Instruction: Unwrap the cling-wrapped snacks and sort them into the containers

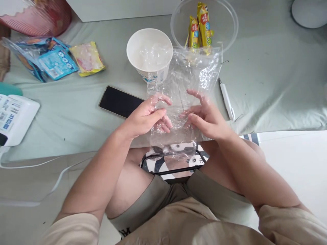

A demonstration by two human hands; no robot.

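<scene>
A crinkled clear plastic bag (176,81) spreads between my hands, from the white paper bowl down over the table's front edge. My left hand (150,117) has it at its left side, with fingers curved and seen through the film and the thumb nearer me. On the other side my right hand (204,115) grips the film likewise, its index finger raised and bent. Just beyond the bag stands the white paper bowl (136,51), with clear film over its inside. A black phone (114,101) lies beside my left hand, and a white pen (227,100) to the right of my right hand.
A clear round tub (230,30) at the back holds yellow-wrapped sticks (204,25). Blue packets (57,63) and a yellow packet (88,59) lie at left, near a pink ribbed container (48,20). A white device (24,115) with a cable sits at the left edge.
</scene>
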